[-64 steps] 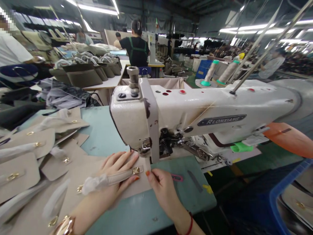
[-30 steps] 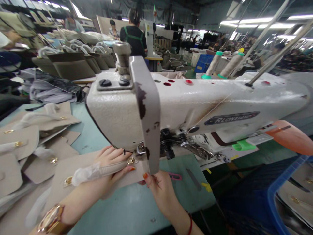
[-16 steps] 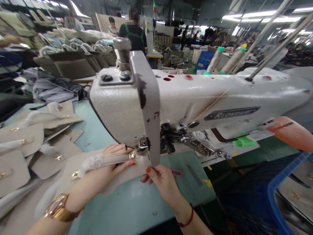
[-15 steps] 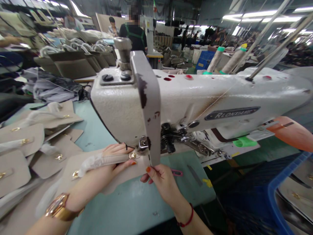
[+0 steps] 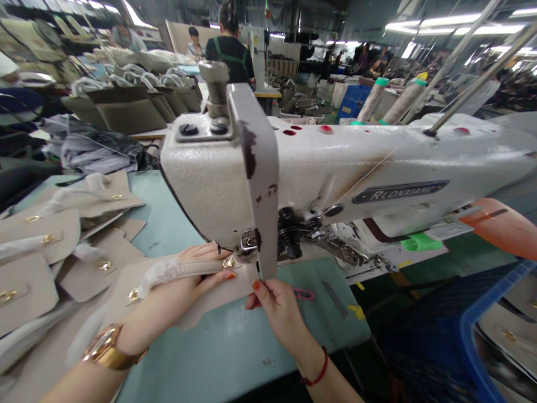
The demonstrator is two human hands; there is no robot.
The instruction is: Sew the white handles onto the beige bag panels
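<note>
A beige bag panel (image 5: 224, 294) lies on the sewing machine's table, its far end under the white machine head (image 5: 205, 184). Its strap handle (image 5: 191, 270), partly wrapped in clear film, is fixed with gold-coloured fittings. My left hand (image 5: 197, 280) rests flat on the panel, passing beneath the handle, fingers stretched out and thumb apart. Close to the machine's needle area, my right hand (image 5: 274, 305) pinches the panel's near edge between thumb and fingers. The machine's grey front bar partly hides the needle area.
Similar beige panels with handles (image 5: 33, 235) are piled at the left. A pink-handled tool (image 5: 302, 294) and a dark blade (image 5: 334, 299) lie right of my right hand. A blue crate (image 5: 470, 319) stands lower right. Thread cones (image 5: 371, 101) rise behind the machine; people work beyond.
The view has shifted slightly, so the machine and panels sit a little farther right. Both hands keep nearly the same places on the panel.
</note>
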